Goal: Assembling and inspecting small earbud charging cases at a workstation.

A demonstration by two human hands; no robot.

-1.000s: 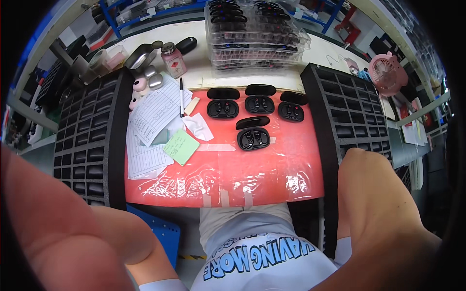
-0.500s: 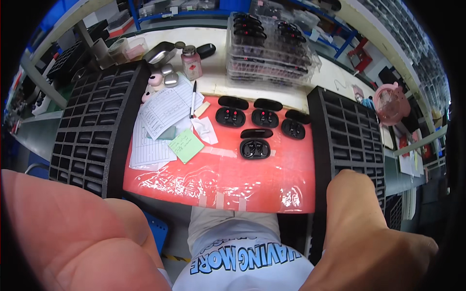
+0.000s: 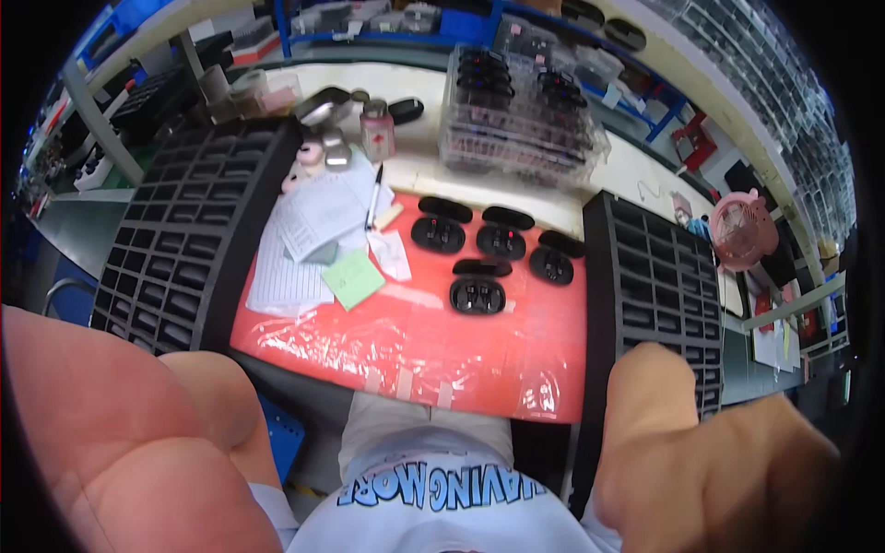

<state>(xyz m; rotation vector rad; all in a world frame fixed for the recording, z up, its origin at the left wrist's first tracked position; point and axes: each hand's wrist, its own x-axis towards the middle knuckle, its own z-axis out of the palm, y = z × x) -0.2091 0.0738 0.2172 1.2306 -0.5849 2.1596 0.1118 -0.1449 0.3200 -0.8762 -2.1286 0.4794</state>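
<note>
My left hand is very close at the lower left, its palm side large in view and its fingers out of sight. At the lower right my right hand is raised close too, with its fingers hidden. Neither hand shows anything held. Beyond them, black earbud cases stand with lids up on the red mat: one at the back left, one at the back middle, one at the right, and one nearer. A red light shows in the back two.
Black compartment trays flank the mat at left and right. Papers, a pen and a green note lie at left. Behind are a bottle and stacked clear trays; a pink fan stands far right.
The view has tilted and shifted slightly, so the bench sits differently. My right hand has turned and shows more of its back. The earbud cases stay in place on the mat.
</note>
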